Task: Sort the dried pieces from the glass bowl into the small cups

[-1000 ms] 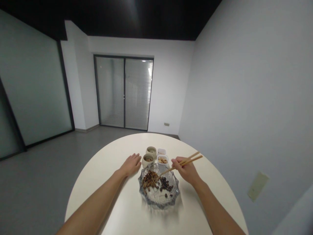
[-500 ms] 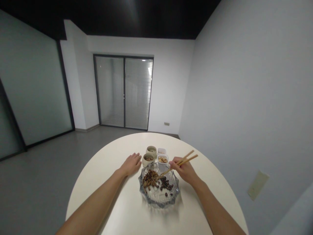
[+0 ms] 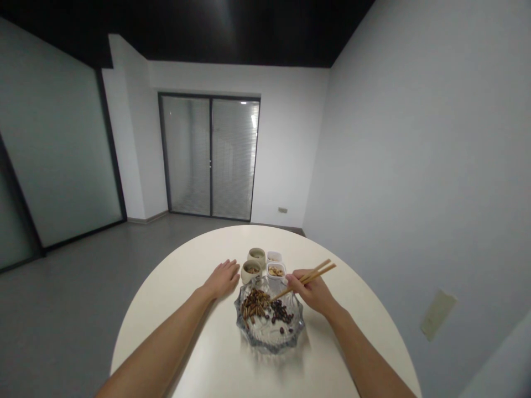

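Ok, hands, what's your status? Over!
Right hand: gripping chopsticks, tips over bowl, between brown pile and dark pile. Left hand: palm down by cups. Tubs just beyond bowl. Over.

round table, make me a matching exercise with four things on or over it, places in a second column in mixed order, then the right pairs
Things
1. left hand
2. wooden chopsticks
3. heap of long brown pieces
4. cluster of dark oval pieces

Places
A. in the left part of the glass dish
B. in the right part of the glass dish
C. on the table, left of the near round pot
D. held in the right hand, slanting down toward the glass dish

Right pairs
1-C, 2-D, 3-A, 4-B
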Available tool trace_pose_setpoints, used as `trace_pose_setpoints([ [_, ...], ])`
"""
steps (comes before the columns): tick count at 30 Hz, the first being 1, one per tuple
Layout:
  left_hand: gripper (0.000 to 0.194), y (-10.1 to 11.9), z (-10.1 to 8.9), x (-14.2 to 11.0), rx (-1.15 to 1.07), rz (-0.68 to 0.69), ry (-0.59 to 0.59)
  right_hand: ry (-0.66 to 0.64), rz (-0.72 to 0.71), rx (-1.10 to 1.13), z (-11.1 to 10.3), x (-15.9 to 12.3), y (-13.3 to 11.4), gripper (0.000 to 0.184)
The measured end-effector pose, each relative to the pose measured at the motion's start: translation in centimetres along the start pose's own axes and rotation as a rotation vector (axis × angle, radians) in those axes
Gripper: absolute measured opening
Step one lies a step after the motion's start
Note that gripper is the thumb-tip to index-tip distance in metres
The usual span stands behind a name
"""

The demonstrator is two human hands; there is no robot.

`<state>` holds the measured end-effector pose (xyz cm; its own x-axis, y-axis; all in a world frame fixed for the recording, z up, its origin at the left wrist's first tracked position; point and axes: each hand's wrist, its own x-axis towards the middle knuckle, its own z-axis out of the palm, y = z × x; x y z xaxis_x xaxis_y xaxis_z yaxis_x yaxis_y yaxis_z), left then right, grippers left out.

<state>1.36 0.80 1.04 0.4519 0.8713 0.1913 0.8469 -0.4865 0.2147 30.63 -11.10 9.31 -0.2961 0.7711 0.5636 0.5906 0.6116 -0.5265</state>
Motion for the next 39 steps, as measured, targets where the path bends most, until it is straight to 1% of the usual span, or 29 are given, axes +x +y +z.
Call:
trace_pose_setpoints([
  [5,0.050,0.0,0.0,0.0,-0.005,0.008,0.001,0.111,0.025,0.063,0.0,0.1,0.1,0.050],
  [9,0.050,-0.2,0.1,0.0,-0.020,0.005,0.008,0.175,0.049,0.099,0.1,0.1,-0.1,0.050],
  [13,0.050,-0.2,0.3,0.1,-0.021,-0.001,0.001,0.240,0.039,0.093,0.5,0.5,-0.4,0.052],
  [16,0.049,-0.2,0.2,0.1,-0.019,-0.002,0.001,0.272,0.015,0.049,0.9,1.4,-0.5,0.052],
  [20,0.048,-0.2,0.2,0.1,-0.019,0.009,0.004,0.302,0.001,0.052,1.7,3.5,-0.6,0.049],
  [23,0.046,-0.1,0.1,0.1,-0.021,0.012,0.008,0.287,0.005,0.081,2.6,5.3,-0.6,0.048],
  [28,0.045,-0.1,0.0,0.0,-0.015,0.007,0.008,0.190,-0.024,0.041,4.0,7.2,-0.5,0.044],
  [31,0.046,-0.2,0.0,0.1,-0.013,0.014,0.006,0.133,-0.012,0.009,4.6,7.3,-0.2,0.041],
  [33,0.046,-0.2,0.0,0.1,-0.011,0.014,0.003,0.118,0.003,0.017,4.6,7.1,0.1,0.040],
  [35,0.047,-0.2,0.0,0.1,-0.007,0.011,-0.001,0.122,0.017,0.040,4.4,6.9,0.5,0.039],
  [39,0.049,-0.2,0.0,0.2,-0.001,0.013,-0.008,0.177,0.035,0.095,3.5,6.2,0.8,0.037],
])
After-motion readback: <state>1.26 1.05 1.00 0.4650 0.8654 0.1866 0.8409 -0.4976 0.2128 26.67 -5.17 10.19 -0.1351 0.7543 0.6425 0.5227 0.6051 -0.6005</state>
